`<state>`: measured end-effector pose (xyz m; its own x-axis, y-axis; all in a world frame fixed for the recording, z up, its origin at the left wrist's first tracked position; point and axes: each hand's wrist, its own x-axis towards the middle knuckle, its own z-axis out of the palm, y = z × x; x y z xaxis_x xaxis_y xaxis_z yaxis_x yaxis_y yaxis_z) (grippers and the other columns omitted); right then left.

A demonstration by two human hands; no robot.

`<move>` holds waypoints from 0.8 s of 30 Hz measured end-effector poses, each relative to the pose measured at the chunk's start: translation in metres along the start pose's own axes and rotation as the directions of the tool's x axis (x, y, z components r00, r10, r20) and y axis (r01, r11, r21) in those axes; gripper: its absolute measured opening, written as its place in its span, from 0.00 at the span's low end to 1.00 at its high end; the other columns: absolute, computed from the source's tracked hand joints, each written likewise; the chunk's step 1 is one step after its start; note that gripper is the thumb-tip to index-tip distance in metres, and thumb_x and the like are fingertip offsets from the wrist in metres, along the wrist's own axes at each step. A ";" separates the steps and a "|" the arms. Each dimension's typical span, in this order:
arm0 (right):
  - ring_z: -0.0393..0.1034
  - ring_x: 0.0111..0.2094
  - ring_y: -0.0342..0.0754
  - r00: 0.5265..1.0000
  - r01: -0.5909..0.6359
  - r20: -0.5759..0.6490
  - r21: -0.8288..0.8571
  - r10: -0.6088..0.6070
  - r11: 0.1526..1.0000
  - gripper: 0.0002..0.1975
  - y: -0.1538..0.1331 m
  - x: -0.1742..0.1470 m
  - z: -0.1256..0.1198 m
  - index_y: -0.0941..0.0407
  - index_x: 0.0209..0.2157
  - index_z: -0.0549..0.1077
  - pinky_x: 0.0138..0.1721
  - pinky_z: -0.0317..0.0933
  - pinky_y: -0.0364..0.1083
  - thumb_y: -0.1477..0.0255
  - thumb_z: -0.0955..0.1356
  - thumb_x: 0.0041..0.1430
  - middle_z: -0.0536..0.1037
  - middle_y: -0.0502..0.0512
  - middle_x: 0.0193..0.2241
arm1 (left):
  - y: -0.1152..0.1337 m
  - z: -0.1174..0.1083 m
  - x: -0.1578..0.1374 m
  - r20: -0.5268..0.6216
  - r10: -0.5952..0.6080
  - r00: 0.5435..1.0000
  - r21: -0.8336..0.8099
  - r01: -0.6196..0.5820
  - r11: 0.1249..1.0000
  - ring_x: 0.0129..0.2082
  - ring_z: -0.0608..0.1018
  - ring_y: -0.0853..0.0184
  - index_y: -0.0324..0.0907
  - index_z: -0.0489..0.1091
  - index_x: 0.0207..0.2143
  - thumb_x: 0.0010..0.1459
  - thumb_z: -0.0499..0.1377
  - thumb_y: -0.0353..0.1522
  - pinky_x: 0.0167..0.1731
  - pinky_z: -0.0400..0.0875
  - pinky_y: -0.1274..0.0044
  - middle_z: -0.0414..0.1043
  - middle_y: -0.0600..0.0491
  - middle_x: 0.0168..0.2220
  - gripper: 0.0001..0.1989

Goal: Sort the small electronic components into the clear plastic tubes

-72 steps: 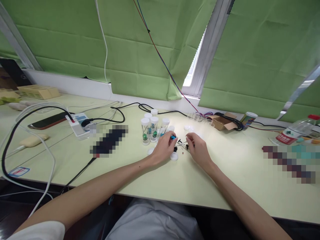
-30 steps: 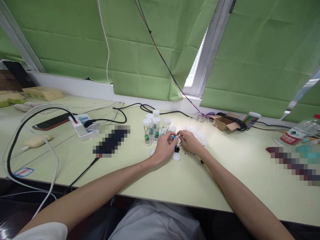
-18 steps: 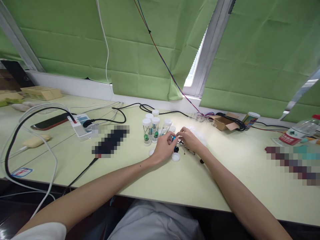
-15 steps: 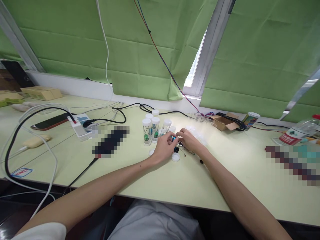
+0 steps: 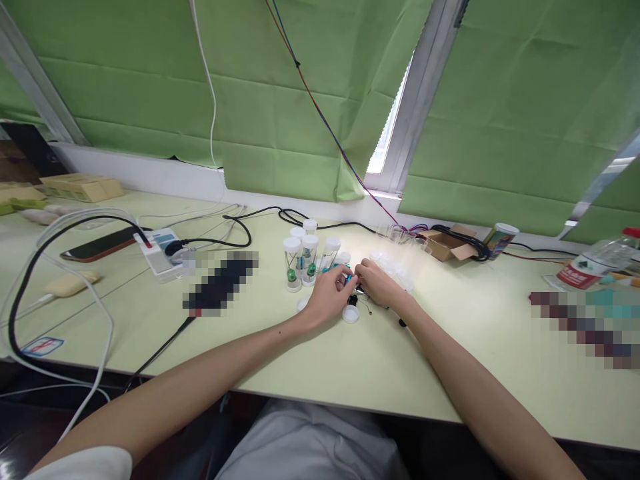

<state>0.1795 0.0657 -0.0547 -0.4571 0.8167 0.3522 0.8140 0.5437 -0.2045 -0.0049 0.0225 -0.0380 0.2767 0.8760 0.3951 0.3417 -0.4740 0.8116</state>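
Note:
Over the middle of the table, my left hand [image 5: 326,295] pinches a small shiny blue part [image 5: 349,279], mostly covered by its fingers. My right hand [image 5: 376,283] meets it there, fingertips pressed together; what they grip is too small and hidden to name. Just below the fingers lie a black part [image 5: 353,301] and a round white cap [image 5: 351,314]. Thin wires [image 5: 369,309] stick out under my right hand. Left of my hands stand several clear tubes with white lids; one tube [image 5: 293,263] has a green ball inside.
Behind my right hand are clear plastic pieces [image 5: 400,270] and an open cardboard box [image 5: 450,247] with black cable. A water bottle [image 5: 595,263] and a can [image 5: 501,240] stand right. Leftward lie a power strip [image 5: 161,257], a phone [image 5: 105,244] and looping cables.
My right hand's fingers have dipped slightly and curled in more beside the blue part. My left hand keeps its pinch almost in place; the view has shifted a little.

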 end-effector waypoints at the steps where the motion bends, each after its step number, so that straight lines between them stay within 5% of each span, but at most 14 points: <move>1: 0.64 0.36 0.49 1.000 0.000 0.002 -0.002 0.000 1.000 0.08 -0.001 -0.001 -0.001 0.57 0.33 0.69 0.37 0.60 0.46 0.81 0.61 0.64 0.67 0.56 0.34 | 0.000 0.000 0.000 0.005 0.004 1.000 0.008 -0.004 1.000 0.21 0.70 0.68 0.44 0.71 0.36 0.62 0.54 0.43 0.24 0.62 0.76 0.66 0.58 0.20 0.13; 10: 0.63 0.36 0.51 0.980 0.038 -0.199 0.103 -0.017 0.994 0.06 -0.014 -0.003 -0.024 0.55 0.36 0.64 0.39 0.62 0.49 0.76 0.59 0.67 0.66 0.58 0.36 | 0.000 -0.001 -0.001 0.000 0.005 1.000 0.029 -0.005 1.000 0.21 0.70 0.68 0.45 0.69 0.39 0.63 0.54 0.43 0.25 0.60 0.75 0.65 0.58 0.21 0.12; 24: 0.63 0.29 0.48 0.831 0.080 -0.554 0.212 0.053 0.974 0.07 -0.028 -0.004 -0.044 0.53 0.33 0.62 0.34 0.58 0.46 0.74 0.59 0.68 0.69 0.52 0.27 | -0.002 0.000 -0.001 0.045 -0.035 0.998 0.034 0.033 0.999 0.20 0.72 0.67 0.44 0.66 0.40 0.62 0.55 0.41 0.25 0.61 0.75 0.67 0.59 0.20 0.10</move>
<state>0.1743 0.0392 -0.0102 -0.1381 0.6001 0.7879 0.6804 0.6356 -0.3648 -0.0061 0.0222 -0.0395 0.3050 0.8869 0.3470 0.3805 -0.4475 0.8093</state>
